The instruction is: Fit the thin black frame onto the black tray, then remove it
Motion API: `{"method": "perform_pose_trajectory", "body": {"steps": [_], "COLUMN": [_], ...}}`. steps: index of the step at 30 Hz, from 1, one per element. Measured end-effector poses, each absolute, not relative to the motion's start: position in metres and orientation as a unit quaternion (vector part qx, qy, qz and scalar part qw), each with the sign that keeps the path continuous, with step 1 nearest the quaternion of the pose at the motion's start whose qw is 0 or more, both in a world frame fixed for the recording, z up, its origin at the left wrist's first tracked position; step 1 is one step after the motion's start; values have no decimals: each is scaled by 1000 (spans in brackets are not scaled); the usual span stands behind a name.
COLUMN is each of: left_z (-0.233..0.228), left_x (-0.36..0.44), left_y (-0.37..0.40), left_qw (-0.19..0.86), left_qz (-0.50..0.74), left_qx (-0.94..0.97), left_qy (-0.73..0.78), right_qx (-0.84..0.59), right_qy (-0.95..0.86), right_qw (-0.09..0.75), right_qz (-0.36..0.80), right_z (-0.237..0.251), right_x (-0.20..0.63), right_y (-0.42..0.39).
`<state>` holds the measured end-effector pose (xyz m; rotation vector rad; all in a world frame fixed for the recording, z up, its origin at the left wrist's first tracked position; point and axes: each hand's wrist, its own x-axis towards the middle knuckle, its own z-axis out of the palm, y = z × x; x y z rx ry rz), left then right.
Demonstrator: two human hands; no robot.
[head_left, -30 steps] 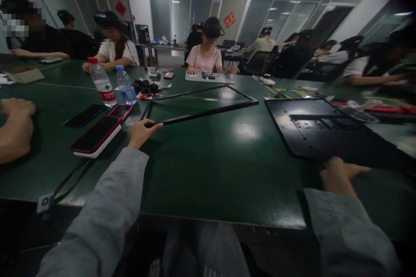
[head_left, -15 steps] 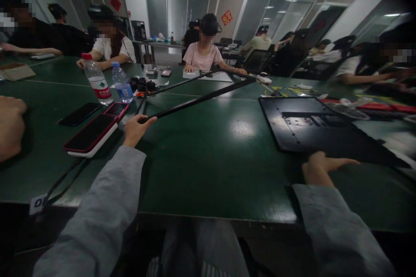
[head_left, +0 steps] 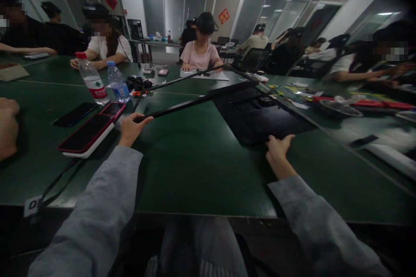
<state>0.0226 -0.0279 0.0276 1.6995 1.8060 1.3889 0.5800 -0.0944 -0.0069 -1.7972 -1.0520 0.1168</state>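
Black frame (head_left: 182,106): thin, rectangular, open middle, held at a slant over the green bench (head_left: 195,169), in front of the wearer. Left hand (head_left: 131,130) has it by the near-left corner, grip pinching it between thumb and fingers. Near bar climbs to the right in view; its far end overlaps the far-left part of the black panel (head_left: 269,123). Contact there: can't tell.

Right hand (head_left: 279,151) is on the panel's near edge, grip closed on that edge, thumb pointing right, fingers mostly hidden. Panel is flat, dark, with cut-outs toward its far side.

Just left of the left hand: red-edged phone (head_left: 86,134) on top of a white block (head_left: 92,145), dark phone (head_left: 74,114) beside it. Behind those, red-capped bottle (head_left: 92,80) and blue-capped bottle (head_left: 117,82), both upright, then a cluster of black parts (head_left: 139,83).

Far right of panel: yellow wires (head_left: 282,91), red items (head_left: 373,103). Someone else's hand (head_left: 7,130) at the left edge. Across the bench, a person in a pink top (head_left: 199,54) sits behind a white board (head_left: 214,76).
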Motion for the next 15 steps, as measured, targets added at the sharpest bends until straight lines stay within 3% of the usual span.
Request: {"method": "perform_pose_trajectory", "body": {"steps": [3,9,11,15], "left_z": [30,28,25,25], "left_x": [23,21,20,21], "left_y": [-30,-27,-25,-28], "left_qw": [138,115,96,52], "left_qz": [479,465,466,453], "left_qx": [601,608,616,647], "left_qy": [625,633,628,612], "right_qx": [-717,-598,-585,-570], "right_qy": [-329,-445,-455,-429], "right_qw": [582,561,566,659], "right_qz": [199,360,362,239], "right_z": [-9,4,4,7], "right_x": [580,573,569,571], "right_y": [-78,-55,-44,-25]}}
